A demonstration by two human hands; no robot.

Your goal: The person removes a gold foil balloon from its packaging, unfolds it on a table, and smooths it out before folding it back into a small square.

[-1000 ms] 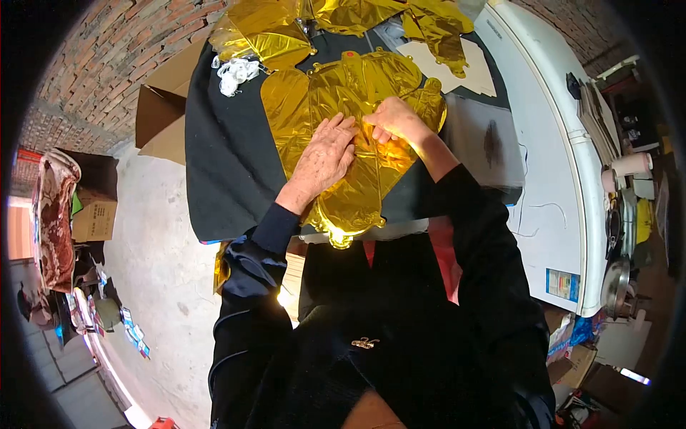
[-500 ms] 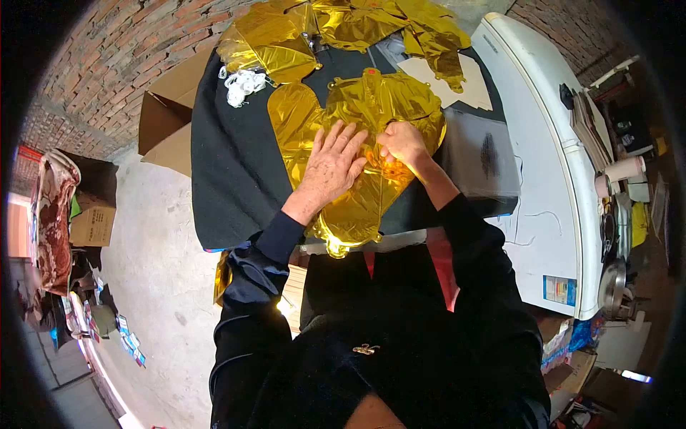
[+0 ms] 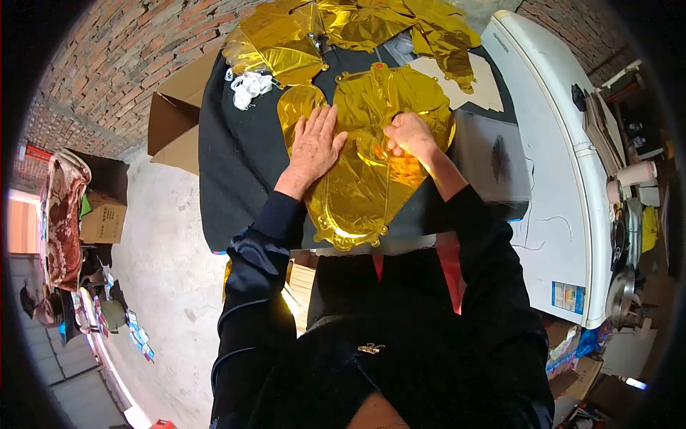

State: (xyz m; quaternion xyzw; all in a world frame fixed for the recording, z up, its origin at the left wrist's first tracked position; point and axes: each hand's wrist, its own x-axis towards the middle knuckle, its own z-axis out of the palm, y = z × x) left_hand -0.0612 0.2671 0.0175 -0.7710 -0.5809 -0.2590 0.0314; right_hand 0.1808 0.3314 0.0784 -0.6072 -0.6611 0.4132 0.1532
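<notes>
A flat, deflated gold foil balloon lies on a table covered with black cloth. My left hand rests flat on the balloon's left part, fingers spread and pointing away from me. My right hand sits on the balloon's right middle, fingers curled and pinching the foil. The balloon's near end hangs over the table's front edge. More crumpled gold foil balloons are piled at the table's far side.
A small white bundle lies at the far left of the cloth. An open cardboard box stands left of the table by a brick wall. A white chest appliance runs along the right, with cluttered shelves beyond it.
My left hand slid left and further away across the foil, flattening it. My right hand stayed pinching near the middle. The balloon now lies smoother and straighter.
</notes>
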